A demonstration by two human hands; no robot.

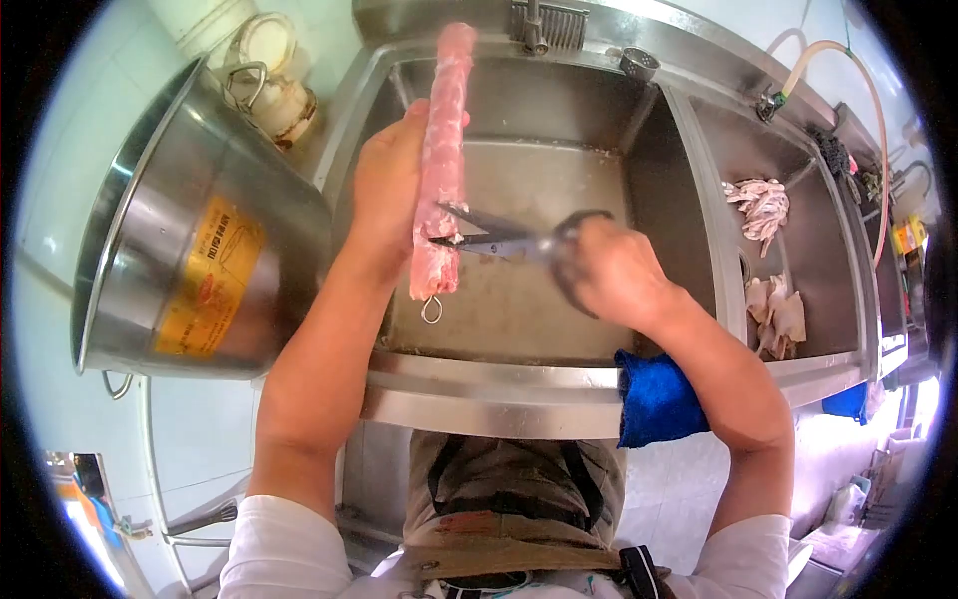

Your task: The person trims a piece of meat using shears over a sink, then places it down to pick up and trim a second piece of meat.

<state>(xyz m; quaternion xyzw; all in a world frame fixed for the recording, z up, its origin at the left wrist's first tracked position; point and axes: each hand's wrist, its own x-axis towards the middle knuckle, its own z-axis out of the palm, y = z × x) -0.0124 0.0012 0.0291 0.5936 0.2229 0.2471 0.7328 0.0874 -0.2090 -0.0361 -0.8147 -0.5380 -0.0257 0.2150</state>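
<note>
**Two hands, one meat strip, one pair of scissors**

Left hand (389, 190): closed round a long pink meat strip (444, 150), held over the sink basin (519, 319) at ctr of view. The strip runs 12 to 6 o'clock w/ a metal ring (431, 310) at its btm end.

Right hand (614, 275), at 3 o'clock of the strip: gripping the handles of the scissors (494, 238). Blades are apart, against the strip's lower part.

Counts:
- 2 hands, 1 strip, 1 scissors, 1 ring.
- 1 big steel pot (200, 240) at 9 o'clock.
- 2 blue cloths: one (654, 399) on the sink rim at 5 o'clock, the other (848, 401) at 4 o'clock.
- 2 piles of pale meat pieces (760, 205) in the right basin (833, 299), at 3 o'clock.
</note>
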